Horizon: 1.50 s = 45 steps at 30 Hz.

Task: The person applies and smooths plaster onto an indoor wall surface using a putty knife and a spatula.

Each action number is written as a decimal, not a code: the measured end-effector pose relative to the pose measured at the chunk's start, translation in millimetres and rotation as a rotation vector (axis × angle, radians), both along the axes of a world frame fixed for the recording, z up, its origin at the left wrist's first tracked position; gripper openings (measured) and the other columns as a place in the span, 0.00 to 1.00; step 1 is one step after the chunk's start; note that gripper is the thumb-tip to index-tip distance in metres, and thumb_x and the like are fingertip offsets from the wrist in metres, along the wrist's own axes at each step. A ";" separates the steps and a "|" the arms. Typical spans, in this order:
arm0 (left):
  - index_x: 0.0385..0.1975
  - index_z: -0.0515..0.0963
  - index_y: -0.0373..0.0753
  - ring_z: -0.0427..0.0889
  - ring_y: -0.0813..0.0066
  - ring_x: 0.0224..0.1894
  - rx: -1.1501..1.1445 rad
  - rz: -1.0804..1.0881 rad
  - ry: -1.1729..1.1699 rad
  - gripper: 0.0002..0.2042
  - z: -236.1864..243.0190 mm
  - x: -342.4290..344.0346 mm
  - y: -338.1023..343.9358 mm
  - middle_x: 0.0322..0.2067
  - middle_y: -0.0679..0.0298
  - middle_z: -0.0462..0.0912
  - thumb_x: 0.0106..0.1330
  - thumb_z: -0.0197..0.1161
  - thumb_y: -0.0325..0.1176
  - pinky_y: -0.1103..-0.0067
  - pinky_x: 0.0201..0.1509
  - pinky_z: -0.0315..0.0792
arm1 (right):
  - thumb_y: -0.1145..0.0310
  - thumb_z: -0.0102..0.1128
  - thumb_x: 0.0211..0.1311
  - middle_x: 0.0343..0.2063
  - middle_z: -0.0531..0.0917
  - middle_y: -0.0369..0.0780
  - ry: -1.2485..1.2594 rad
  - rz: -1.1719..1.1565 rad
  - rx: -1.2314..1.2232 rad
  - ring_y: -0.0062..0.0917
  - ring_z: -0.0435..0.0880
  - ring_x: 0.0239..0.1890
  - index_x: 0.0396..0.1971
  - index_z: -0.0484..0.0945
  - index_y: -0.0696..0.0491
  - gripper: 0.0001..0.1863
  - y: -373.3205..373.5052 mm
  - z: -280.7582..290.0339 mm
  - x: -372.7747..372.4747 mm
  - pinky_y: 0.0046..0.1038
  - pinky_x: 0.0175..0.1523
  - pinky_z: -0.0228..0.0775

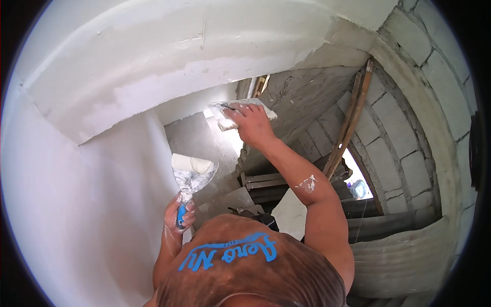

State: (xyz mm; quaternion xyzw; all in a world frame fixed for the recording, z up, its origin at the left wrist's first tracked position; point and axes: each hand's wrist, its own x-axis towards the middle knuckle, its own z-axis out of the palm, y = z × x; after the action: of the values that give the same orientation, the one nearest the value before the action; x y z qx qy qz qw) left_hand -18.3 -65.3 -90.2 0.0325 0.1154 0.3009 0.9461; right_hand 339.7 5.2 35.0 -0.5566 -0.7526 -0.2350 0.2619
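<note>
Two hand tools are in use here, and we find both bearing pale paste. Our left hand [180,212] is wrapped round the blue handle of a broad putty knife [190,182], low on the left, with a thick roll-shaped lump of cream-white paste [192,164] resting on its blade. Our right hand [254,123] reaches to the far middle, its fingers bent over a flat, paste-smeared trowel [222,115] and gripping it; we cannot tell whether the trowel touches any surface. As we judge it, the coating is well along: the far beam [169,71] looks pale and mostly smooth over its left and middle, and the left wall [117,194] looks even. The beam's tone is patchy, though, with a whiter band along the lower edge and a thin upright mark near the middle, so some smoothing may be left. Toward the right the pale coat gives way to raw grey, and the sloping slab [302,87] and block wall [394,112] look uncoated; whether they count as part of this work we cannot say. On the right, long timber poles [353,123] lean beside a bright opening [352,166], and on the near right lies a wavy grey sheet [399,256]. We judge that the poles could hinder a reach farther right.
</note>
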 end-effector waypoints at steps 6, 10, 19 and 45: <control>0.53 0.67 0.43 0.71 0.73 0.21 0.095 0.005 -0.014 0.12 4.0 -4.4 -2.2 0.32 0.54 0.75 0.73 0.50 0.36 0.81 0.16 0.66 | 0.83 0.57 0.46 0.51 0.81 0.33 0.037 0.165 0.232 0.30 0.78 0.52 0.54 0.80 0.40 0.33 -17.4 80.9 6.5 0.35 0.52 0.65; 0.53 0.67 0.42 0.72 0.73 0.21 0.092 0.007 -0.004 0.12 4.8 1.3 -2.0 0.32 0.54 0.75 0.73 0.51 0.36 0.81 0.15 0.66 | 0.80 0.57 0.48 0.49 0.82 0.33 -0.052 0.124 0.469 0.27 0.79 0.48 0.52 0.81 0.39 0.29 6.3 160.6 -25.1 0.33 0.49 0.65; 0.52 0.68 0.41 0.72 0.72 0.22 0.091 -0.002 -0.106 0.13 -18.6 -4.0 -1.5 0.33 0.52 0.77 0.72 0.54 0.37 0.80 0.16 0.66 | 0.79 0.58 0.45 0.53 0.81 0.37 -0.134 -0.010 0.350 0.33 0.79 0.50 0.53 0.80 0.40 0.31 63.6 117.5 -52.9 0.38 0.52 0.66; 0.53 0.67 0.43 0.71 0.74 0.19 0.062 0.251 -0.032 0.13 -25.9 -45.0 -11.7 0.31 0.56 0.77 0.72 0.52 0.38 0.81 0.13 0.65 | 0.79 0.58 0.51 0.51 0.82 0.42 0.177 0.271 -0.246 0.35 0.77 0.54 0.55 0.78 0.46 0.28 -12.2 36.3 -116.4 0.37 0.57 0.65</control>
State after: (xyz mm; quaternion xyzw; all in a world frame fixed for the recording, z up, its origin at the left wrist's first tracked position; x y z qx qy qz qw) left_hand -63.3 -77.0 -116.1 0.0421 0.0941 0.4210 0.9012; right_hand 223.2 -7.0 71.3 -0.4965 -0.8176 -0.0542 0.2864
